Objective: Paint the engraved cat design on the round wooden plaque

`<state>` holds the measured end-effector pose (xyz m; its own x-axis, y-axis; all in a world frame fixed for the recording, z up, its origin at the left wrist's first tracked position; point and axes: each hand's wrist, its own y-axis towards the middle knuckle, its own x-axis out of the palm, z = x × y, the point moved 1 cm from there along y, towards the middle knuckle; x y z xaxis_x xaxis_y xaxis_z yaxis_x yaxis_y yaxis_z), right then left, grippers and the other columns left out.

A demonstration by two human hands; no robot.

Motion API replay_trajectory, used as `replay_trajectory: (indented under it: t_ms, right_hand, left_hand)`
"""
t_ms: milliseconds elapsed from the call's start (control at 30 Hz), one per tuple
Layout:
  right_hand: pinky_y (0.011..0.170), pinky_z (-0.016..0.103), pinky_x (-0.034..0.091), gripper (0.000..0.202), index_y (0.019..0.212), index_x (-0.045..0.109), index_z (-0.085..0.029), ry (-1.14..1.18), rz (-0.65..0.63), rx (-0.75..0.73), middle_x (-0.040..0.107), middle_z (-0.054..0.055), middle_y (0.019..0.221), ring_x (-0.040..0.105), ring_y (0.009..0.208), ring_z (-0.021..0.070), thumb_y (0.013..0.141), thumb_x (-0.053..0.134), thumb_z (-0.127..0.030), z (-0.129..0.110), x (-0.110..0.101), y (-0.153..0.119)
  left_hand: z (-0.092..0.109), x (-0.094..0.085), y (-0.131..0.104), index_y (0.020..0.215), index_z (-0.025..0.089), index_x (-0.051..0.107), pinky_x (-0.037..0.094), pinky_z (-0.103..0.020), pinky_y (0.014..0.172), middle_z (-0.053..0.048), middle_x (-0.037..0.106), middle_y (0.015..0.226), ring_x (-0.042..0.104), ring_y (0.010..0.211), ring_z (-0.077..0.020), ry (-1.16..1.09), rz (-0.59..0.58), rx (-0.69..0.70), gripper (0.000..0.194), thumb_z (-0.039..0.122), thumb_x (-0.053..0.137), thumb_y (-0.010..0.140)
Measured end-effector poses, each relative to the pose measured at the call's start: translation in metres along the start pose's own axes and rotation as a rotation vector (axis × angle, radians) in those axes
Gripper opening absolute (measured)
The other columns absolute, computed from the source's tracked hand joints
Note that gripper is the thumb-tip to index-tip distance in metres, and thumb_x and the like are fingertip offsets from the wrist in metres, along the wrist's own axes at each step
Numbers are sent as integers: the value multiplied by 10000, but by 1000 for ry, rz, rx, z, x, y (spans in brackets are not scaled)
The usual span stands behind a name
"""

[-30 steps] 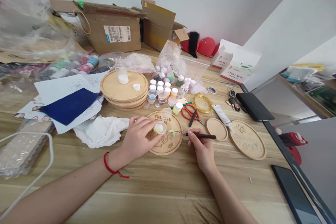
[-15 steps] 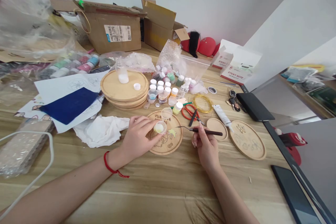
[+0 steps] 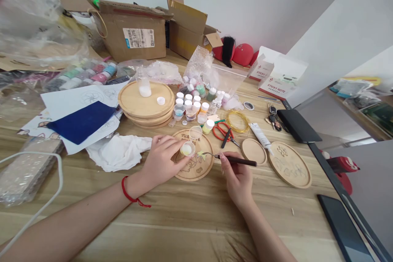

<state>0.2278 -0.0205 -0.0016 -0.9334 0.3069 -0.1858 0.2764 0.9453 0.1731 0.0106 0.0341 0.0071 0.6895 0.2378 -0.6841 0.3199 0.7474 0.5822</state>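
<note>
My left hand (image 3: pixel 162 159) is closed on a small clear plastic cup (image 3: pixel 188 148) with pale yellow stuff inside, tilted above a round wooden plate (image 3: pixel 206 168). Line drawings and a pale yellow-green shape (image 3: pixel 201 154) show on that plate, partly hidden by the cup and fingers. In my right hand (image 3: pixel 237 182) is a thin tool with a dark handle (image 3: pixel 241 161) and a bent metal tip. The tip is over the yellow-green shape; whether it touches cannot be made out. The cup's clear lid (image 3: pixel 195 132) rests at the plate's far edge.
Behind the plate stand several small white-capped jars (image 3: pixel 188 98), red-handled pliers (image 3: pixel 218 132) and a coil of gold wire (image 3: pixel 238 121). Stacked wooden plates (image 3: pixel 132 104) and a crumpled white cloth (image 3: pixel 118 153) lie left. On the right are a white tube (image 3: pixel 259 134) and another drawn plate (image 3: pixel 290 164).
My right hand has moved left with the tool, bringing its tip from the plate's right part over the yellow-green shape. My left hand and the cup stay nearly still.
</note>
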Motion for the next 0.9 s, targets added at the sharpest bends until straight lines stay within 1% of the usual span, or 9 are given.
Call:
replay_trajectory:
  t_ms: [167,267,367,667,900]
  right_hand:
    - [529,261,421,119,943,674,-219,-146,-55,-129,634,33,796,554,634,143,900,631,-321,2,0,-3]
    - [630,292,479,94,943,673,-224,-172,-66,-192,657,44,833,605,728,170,904,623,-294,0,0,-4]
    - [720,327,503,90,945,672,-224,-191,-84,-227,678,56,867,631,796,190,906,619,-285,0,1,-5]
    - [747,349,510,79,976,651,-236,-209,-141,-244,678,66,902,633,836,199,919,604,-260,2,1,-7]
    - [727,336,509,79,978,650,-234,-213,-132,-250,672,60,890,632,819,192,921,601,-258,2,1,-7]
  left_hand:
    - [0,0,0,972,209,689,410,-390,821,-23,747,873,654,832,-206,0,4,7,194,337,686,826]
    - [1,0,0,972,201,686,410,-389,822,-24,747,878,654,837,-204,-1,6,11,192,331,685,829]
    - [1,0,0,952,189,681,411,-389,818,-23,744,857,649,824,-200,2,12,16,190,335,689,831]
    - [0,0,0,965,200,684,412,-399,823,-29,747,881,654,833,-206,-2,-4,2,196,348,677,835]
    - [0,0,0,965,205,685,411,-395,825,-28,747,877,654,834,-206,2,-6,8,194,352,675,839]
